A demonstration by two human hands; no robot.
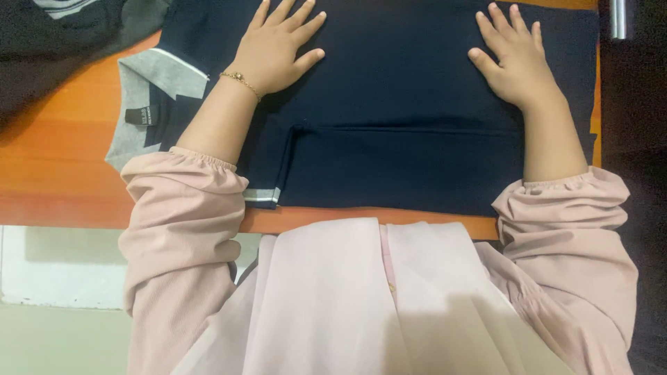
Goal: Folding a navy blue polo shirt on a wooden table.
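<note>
Head view: navy polo shirt point(410, 132) lay folded flat on the orange wooden table point(62, 173), covering most of the surface from the middle across to the right edge. Its lower folded edge ran parallel to the table's near edge, just inside it. A fold line crossed the shirt horizontally below both hands.

Left hand point(274, 45) rested palm down on the shirt's upper left area, fingers spread and straight, gripping nothing. Thin gold bracelet point(240, 82) sat at that wrist.

Right hand point(517, 59) rested palm down on the shirt's upper right area, near the table's right edge, fingers also spread, pressing flat, clamped on nothing.

Grey collar point(142, 94) with a white trim line stuck out at the shirt's left side, towards the table's left part; a small black neck label point(137, 115) showed just inside it. A sleeve cuff with grey-white band point(262, 196) lay at the shirt's lower left, near the table's near edge, partly under the left forearm.

Both forearms came out of pale pink gathered sleeves point(184, 208). A dark garment point(48, 42) lay at the table's far left corner, apart from the shirt's collar. A metal bar point(618, 17) showed at the far right corner.
</note>
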